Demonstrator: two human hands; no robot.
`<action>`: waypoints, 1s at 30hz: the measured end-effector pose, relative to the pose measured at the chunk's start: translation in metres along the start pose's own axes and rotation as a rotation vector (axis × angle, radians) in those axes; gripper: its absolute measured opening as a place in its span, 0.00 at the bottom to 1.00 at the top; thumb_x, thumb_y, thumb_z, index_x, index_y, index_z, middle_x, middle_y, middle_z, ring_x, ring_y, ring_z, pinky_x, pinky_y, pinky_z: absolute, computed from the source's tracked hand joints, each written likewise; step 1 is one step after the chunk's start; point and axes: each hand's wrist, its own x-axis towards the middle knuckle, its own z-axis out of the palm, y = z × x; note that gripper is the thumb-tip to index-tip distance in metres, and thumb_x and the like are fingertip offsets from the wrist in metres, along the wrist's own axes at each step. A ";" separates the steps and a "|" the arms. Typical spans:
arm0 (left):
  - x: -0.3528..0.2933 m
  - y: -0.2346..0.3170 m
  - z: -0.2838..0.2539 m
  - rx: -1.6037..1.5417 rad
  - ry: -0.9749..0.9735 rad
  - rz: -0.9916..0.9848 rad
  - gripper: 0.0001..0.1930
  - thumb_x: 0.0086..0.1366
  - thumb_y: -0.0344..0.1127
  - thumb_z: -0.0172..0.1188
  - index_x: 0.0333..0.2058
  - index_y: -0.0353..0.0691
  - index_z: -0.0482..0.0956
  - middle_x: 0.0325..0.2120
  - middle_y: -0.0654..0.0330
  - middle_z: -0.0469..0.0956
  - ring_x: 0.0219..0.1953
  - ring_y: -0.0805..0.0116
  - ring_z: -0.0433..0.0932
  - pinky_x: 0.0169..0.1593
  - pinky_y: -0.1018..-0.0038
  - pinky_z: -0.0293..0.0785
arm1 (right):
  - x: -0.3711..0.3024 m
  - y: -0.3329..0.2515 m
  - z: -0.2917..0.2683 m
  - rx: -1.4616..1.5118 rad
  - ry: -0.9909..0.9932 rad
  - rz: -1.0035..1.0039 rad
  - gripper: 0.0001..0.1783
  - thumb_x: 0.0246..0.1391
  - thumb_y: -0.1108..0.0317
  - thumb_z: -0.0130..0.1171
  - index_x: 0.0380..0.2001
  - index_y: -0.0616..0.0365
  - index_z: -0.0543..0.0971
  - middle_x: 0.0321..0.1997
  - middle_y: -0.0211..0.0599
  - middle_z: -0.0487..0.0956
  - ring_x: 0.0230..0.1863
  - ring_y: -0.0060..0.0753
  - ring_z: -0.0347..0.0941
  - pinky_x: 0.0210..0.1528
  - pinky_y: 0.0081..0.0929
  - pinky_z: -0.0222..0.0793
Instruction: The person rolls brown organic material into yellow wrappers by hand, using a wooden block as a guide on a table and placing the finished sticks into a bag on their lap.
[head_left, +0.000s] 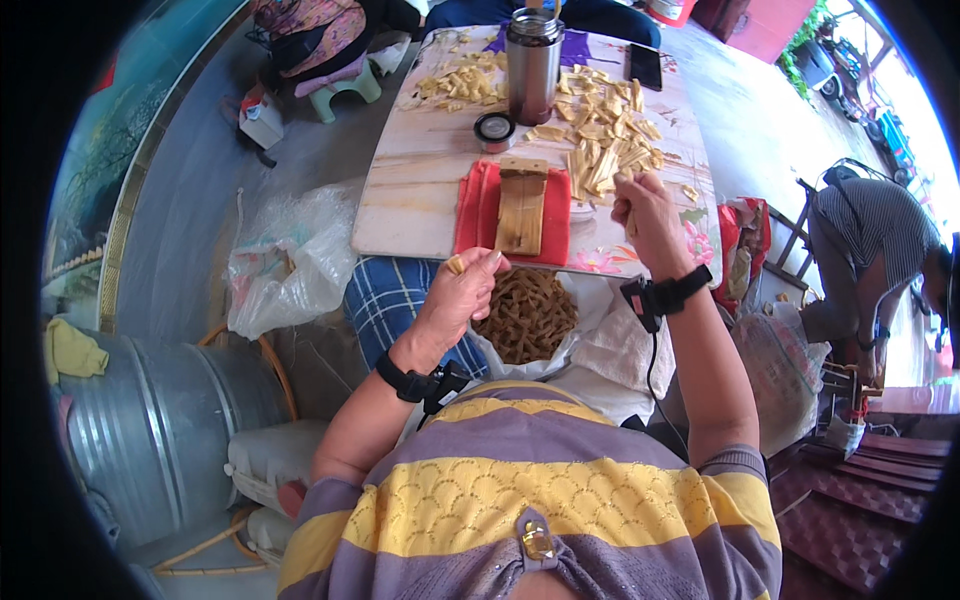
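My left hand (462,298) is closed at the table's near edge, with the end of a pale yellow strip (456,265) poking out of its fist. Just beyond it, a wooden block (521,215) with a raised crosspiece at its far end lies on a folded red cloth (475,205). My right hand (652,215) hovers at the near right of the table, fingers pinched together; what they hold is mostly hidden. Close past those fingers is a heap of pale yellow strips (600,160). Below the table edge, an open white bag holds many brownish-yellow pieces (528,318).
On the table (400,200) stand a steel flask (533,75) and its lid (494,130), with a phone (644,66) at the far right. A clear plastic bag (290,255) and a metal drum (170,420) are left. People are across the table and bending at right (875,240).
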 end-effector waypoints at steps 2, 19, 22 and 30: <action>-0.005 -0.003 0.001 0.118 -0.038 0.002 0.17 0.70 0.47 0.47 0.35 0.38 0.74 0.16 0.74 0.61 0.15 0.85 0.58 0.20 0.85 0.57 | -0.031 0.005 0.023 -0.025 -0.081 0.022 0.11 0.60 0.62 0.51 0.27 0.55 0.71 0.25 0.29 0.73 0.23 0.16 0.64 0.25 0.14 0.58; -0.052 0.002 0.004 0.754 -0.147 0.328 0.08 0.63 0.32 0.58 0.38 0.34 0.73 0.22 0.65 0.75 0.23 0.80 0.72 0.27 0.81 0.69 | -0.118 0.006 0.081 -0.756 -0.507 -0.343 0.16 0.55 0.58 0.58 0.28 0.62 0.78 0.22 0.49 0.75 0.25 0.49 0.74 0.26 0.35 0.68; -0.062 0.009 0.004 0.986 -0.118 0.416 0.09 0.55 0.32 0.65 0.30 0.34 0.76 0.21 0.55 0.76 0.25 0.71 0.79 0.28 0.74 0.70 | -0.118 0.003 0.083 -0.749 -0.674 -0.241 0.15 0.56 0.59 0.57 0.28 0.62 0.78 0.21 0.48 0.75 0.24 0.47 0.75 0.26 0.35 0.67; -0.089 0.039 0.000 0.956 -0.449 0.158 0.10 0.54 0.33 0.63 0.22 0.32 0.74 0.12 0.55 0.69 0.16 0.77 0.65 0.23 0.74 0.65 | -0.143 -0.004 0.082 -0.486 -0.927 -0.042 0.13 0.58 0.63 0.56 0.29 0.64 0.78 0.20 0.37 0.75 0.23 0.22 0.68 0.28 0.25 0.65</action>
